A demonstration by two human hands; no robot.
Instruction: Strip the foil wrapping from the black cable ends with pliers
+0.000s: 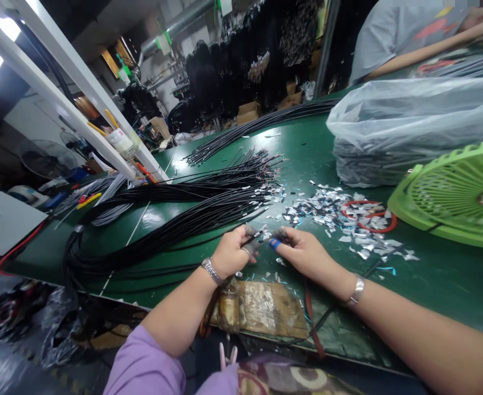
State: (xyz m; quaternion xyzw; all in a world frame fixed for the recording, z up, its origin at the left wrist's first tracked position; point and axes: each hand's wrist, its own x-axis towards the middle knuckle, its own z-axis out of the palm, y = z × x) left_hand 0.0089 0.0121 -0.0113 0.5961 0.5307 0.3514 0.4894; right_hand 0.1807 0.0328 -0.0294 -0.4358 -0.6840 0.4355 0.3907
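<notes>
My left hand (231, 253), with a watch on its wrist, is closed round the end of a thin black cable (248, 240). Silvery foil (265, 234) shows at the cable's tip, between my two hands. Close by on the right, my right hand (301, 248) has thumb and fingers pinched together at this foil end; what lies between them is too small to make out. Coverings are on several fingertips, a blue one on the right thumb. Beyond my left hand lie bundles of black cables (192, 219), their stripped ends pointing right.
Foil and sheath scraps (321, 206) lie heaped beside a red ring (390, 222). A green fan (450, 192) and a clear plastic bag (368, 131) stand at the right. A taped board (272, 307) sits at the near edge. Another person's arm (430, 52) reaches across at upper right.
</notes>
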